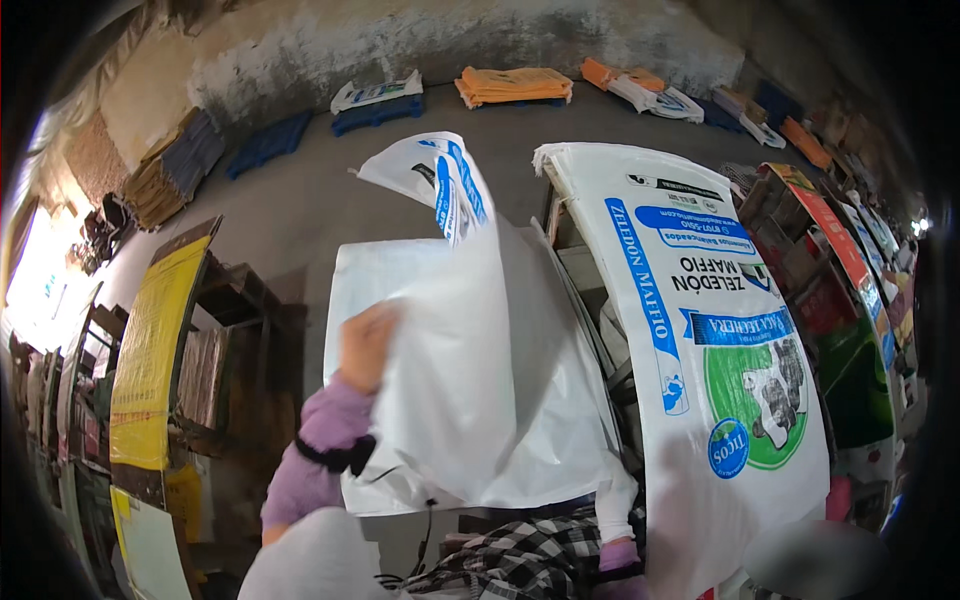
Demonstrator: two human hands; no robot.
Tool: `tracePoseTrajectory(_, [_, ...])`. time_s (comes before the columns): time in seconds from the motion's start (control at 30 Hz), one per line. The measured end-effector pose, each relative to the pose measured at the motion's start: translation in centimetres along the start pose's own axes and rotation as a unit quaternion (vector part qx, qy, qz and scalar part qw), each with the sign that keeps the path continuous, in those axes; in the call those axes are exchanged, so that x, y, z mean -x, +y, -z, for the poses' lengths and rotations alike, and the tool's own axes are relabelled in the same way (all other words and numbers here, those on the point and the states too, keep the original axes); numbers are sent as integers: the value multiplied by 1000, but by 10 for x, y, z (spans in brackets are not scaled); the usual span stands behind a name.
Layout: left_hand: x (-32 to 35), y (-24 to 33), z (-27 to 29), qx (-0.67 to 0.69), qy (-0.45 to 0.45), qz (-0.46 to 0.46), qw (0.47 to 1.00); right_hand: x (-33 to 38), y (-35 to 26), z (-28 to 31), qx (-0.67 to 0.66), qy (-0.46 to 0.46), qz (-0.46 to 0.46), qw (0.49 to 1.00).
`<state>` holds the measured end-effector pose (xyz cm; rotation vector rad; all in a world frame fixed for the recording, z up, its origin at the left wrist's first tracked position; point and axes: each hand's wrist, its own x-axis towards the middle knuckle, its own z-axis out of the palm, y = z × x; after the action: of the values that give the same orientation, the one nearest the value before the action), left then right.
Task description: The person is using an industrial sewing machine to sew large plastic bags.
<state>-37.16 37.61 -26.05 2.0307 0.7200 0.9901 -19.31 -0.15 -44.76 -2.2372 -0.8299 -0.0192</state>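
Note:
A large white woven plastic sack (430, 390) spreads out in front of me, its far end curled up so that blue print shows. My left hand (368, 345), blurred by motion, is closed at the left part of the lifted sheet and seems to pinch it. The sleeve (330, 420) behind it is purple with a black band at the wrist. Close to the sack's near right corner is my right hand (615, 505), in a white glove. Its fingers merge with the white sack, so their grip cannot be made out.
On my right lies a pile of printed white sacks (670, 330) on a stand. A rack with a yellow sheet (155, 350) stands to the left. Along the far wall are blue pallets (375, 115) and orange sack stacks (515, 85). Checkered cloth (510, 555) lies near me.

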Motion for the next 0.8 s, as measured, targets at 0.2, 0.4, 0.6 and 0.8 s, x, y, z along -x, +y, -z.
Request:
tracePoseTrajectory(0.2, [180,-265,139,-70,201,228,950,-36,-23,-19,-23,-11,-57,998])
tracePoseTrajectory(0.4, [272,-321,117,-73,181,395,898,-24,37,-57,-55,87,-77,992])
tracePoseTrajectory(0.6, [308,-342,115,-1,181,426,886,24,74,-48,-35,-11,-173,984])
tracePoseTrajectory(0.8, [303,-377,128,58,276,393,875,-55,-30,-19,-127,42,-90,987])
